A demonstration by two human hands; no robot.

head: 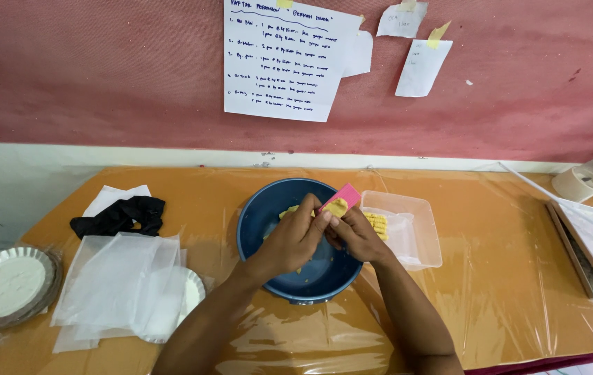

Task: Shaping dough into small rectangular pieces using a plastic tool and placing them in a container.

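Off to the side — black cloth (119,215), clear plastic sheets (112,278), foil plates (8,286) — tape roll (578,184) far right.

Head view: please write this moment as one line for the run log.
left hand: holds yellow dough | right hand: holds pink scraper | below: blue bowl | right of bowl: clear container

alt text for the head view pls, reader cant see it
Two hands, left hand and right hand, hold a pink scraper with yellow dough over a blue bowl on a plastic-covered table. A clear tub sits to the right, foil plates to the left.
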